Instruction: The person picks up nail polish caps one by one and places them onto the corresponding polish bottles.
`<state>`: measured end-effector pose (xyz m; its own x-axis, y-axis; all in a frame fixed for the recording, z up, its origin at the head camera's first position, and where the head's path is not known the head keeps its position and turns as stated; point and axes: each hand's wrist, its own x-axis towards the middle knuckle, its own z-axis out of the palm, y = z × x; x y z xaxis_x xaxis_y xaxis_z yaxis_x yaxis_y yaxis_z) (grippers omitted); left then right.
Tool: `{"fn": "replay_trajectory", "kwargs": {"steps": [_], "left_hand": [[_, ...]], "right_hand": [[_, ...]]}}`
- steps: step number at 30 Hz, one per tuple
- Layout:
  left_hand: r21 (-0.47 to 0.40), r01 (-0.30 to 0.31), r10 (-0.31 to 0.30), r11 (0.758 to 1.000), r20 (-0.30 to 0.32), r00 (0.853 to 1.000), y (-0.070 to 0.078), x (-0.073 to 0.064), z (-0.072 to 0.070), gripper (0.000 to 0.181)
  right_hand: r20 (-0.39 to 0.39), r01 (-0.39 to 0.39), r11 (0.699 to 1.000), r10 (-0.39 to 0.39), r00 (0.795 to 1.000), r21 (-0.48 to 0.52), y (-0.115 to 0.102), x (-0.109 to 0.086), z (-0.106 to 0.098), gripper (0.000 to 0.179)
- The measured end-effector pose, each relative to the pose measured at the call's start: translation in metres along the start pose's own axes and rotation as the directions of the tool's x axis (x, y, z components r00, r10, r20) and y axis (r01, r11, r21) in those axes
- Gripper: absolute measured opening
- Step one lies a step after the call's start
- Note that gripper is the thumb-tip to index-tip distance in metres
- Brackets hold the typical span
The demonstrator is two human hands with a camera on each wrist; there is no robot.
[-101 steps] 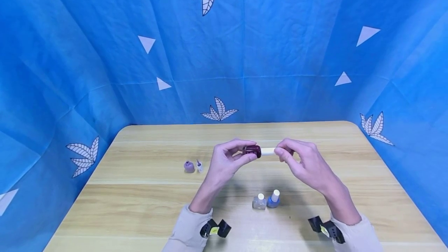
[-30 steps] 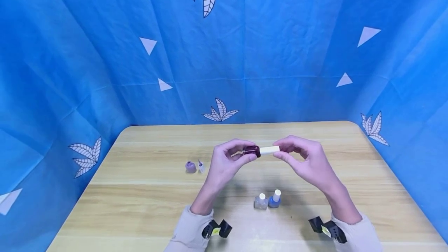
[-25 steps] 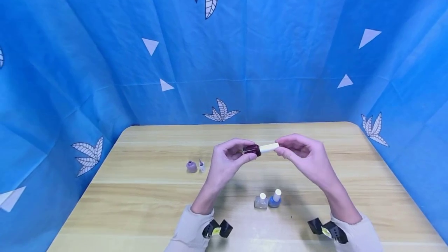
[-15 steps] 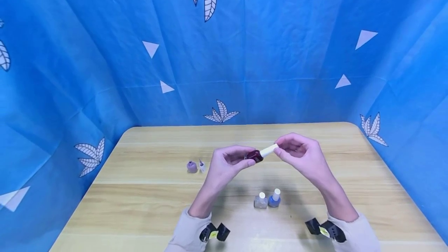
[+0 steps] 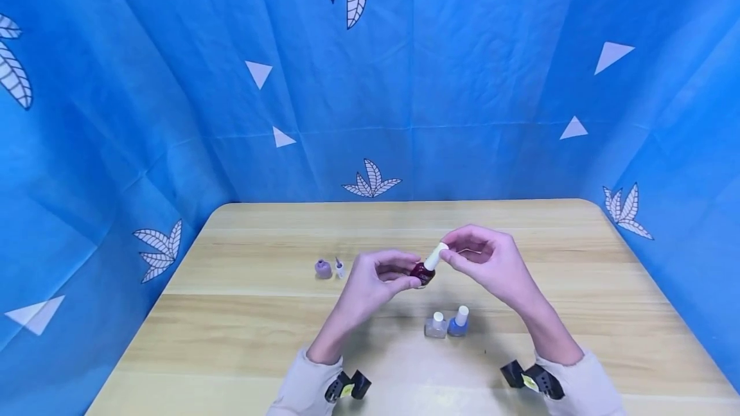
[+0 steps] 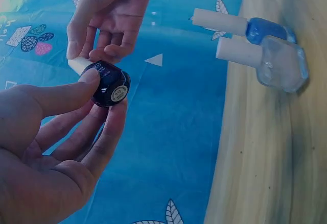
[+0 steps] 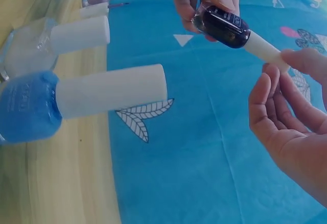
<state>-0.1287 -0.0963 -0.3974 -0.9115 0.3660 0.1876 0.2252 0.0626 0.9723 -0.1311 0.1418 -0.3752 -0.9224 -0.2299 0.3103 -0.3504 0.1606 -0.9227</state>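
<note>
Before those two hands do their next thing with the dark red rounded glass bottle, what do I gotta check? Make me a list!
1. Left hand holding the dark red rounded glass bottle: ok, it grips the body.
2. Right hand on the white tube-shaped plastic cap: ok, pinched near its top end.
3. That cap screwed tight: cannot tell; it meets the bottle, but tightness doesn't show.
4. Clear squarish glass bottle and blue rounded glass bottle standing safely: ok, both upright and capped.
5. Small purple round glass bottle closed: not ok, it's open; its white plastic brush cap stands beside it, brush up.
</note>
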Motion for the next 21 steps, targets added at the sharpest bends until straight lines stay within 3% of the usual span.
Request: {"fn": "replay_trajectory", "kwargs": {"steps": [7,21], "left_hand": [[-0.014,0.006,-0.006,1.000,-0.001,1.000,-0.011,-0.004,-0.004,0.024],[-0.060,0.016,-0.014,0.998,0.041,0.999,-0.015,-0.002,-0.006,0.025]], "right_hand": [[0.043,-0.107,0.994,0.107,0.993,-0.012,0.002,0.000,0.005,0.019],[-0.002,-0.022,1.000,0.022,1.000,0.015,0.007,-0.004,0.011,0.014]]}}
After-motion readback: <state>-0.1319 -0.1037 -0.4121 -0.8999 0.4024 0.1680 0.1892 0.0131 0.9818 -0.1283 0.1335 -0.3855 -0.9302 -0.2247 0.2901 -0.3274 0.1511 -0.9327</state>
